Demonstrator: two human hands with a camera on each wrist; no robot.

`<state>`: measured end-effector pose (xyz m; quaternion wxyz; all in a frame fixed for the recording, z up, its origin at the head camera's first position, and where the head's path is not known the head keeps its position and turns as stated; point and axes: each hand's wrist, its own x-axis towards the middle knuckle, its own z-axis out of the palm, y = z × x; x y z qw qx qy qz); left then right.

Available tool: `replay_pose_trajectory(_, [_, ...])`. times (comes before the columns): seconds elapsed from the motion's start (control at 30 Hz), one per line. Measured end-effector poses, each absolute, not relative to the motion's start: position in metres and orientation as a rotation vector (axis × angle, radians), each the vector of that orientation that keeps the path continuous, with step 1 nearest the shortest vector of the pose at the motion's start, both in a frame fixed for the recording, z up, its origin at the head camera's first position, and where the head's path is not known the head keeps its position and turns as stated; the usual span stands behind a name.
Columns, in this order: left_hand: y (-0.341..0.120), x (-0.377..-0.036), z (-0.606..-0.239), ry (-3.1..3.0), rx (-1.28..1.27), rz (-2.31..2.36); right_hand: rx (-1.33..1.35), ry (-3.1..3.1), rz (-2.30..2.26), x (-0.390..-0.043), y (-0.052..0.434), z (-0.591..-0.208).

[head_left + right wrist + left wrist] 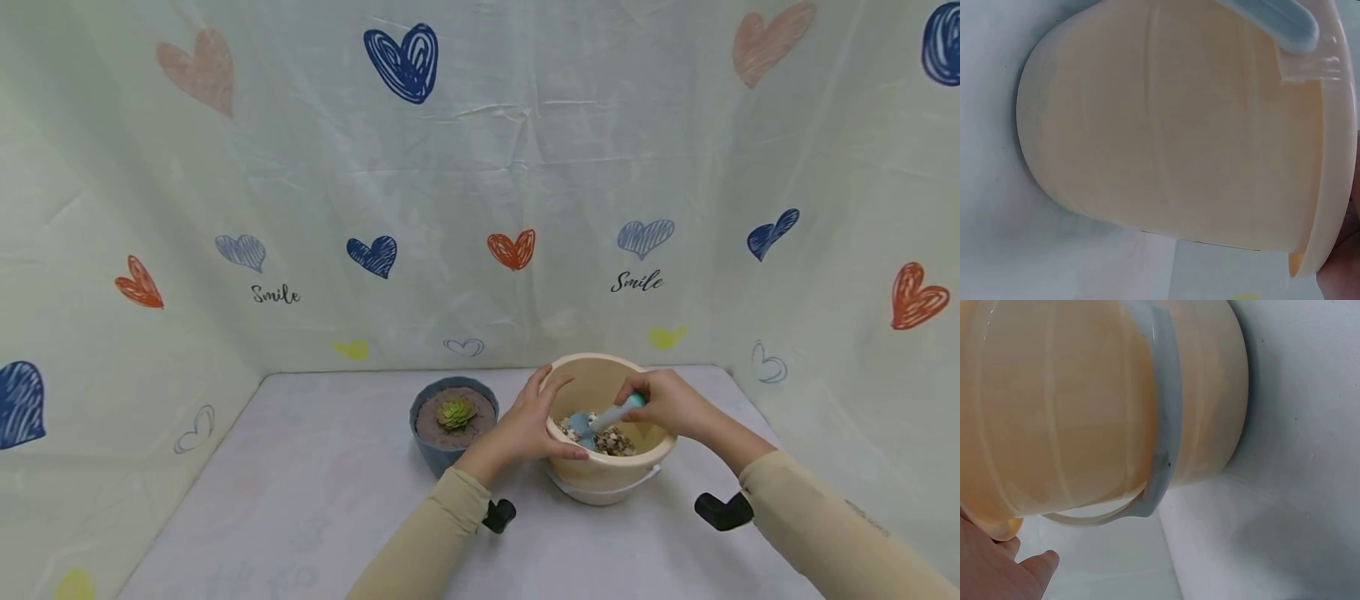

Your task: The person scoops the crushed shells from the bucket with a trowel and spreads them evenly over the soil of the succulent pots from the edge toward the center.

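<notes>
Cream bucket (609, 475) stands near the table's (315, 517) front right, gravel inside. Left hand (528, 425) grips its near-left rim, thumb curled over the edge. Right hand (667, 404) is clamped on a blue scoop (592, 422), blade in the gravel. Just left, apart from the bucket: blue pot (442, 454) holding a succulent (457, 412). Behind, heart-print cloth (480, 183).

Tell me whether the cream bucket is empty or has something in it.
Not empty. The cream bucket holds a low layer of pebbles at the bottom, well below the rim, with the blue scoop dipped into them.
</notes>
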<state>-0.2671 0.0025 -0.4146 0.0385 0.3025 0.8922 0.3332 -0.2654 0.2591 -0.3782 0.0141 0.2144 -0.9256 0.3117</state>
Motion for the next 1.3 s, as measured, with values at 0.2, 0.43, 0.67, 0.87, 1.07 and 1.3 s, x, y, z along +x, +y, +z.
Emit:
replay_pose_trajectory(0.2, [0.003,-0.267,-0.416,2.73,0.922,1.052,0.718,-2.888,1.05,-0.262,0.261,-0.378])
replay_pose_trajectory(0.43, [0.005,-0.268,-0.416,2.731,0.912,1.062,0.634,-2.919,1.113,-0.263,0.262,-0.376])
replay_pose_trajectory(0.67, [0.006,-0.267,-0.416,2.727,0.906,1.073,0.473,-2.968,1.207,-0.264,0.263,-0.372])
replay_pose_trajectory(0.87, [0.004,-0.267,-0.416,2.729,0.89,1.094,0.34,-2.956,1.399,-0.264,0.265,-0.371])
replay_pose_trajectory(1.07, [0.003,-0.267,-0.416,2.721,0.905,1.092,0.301,-2.876,1.541,-0.257,0.272,-0.369])
replay_pose_trajectory(1.3, [0.003,-0.267,-0.418,2.72,0.923,1.087,0.245,-2.764,1.687,-0.243,0.281,-0.367])
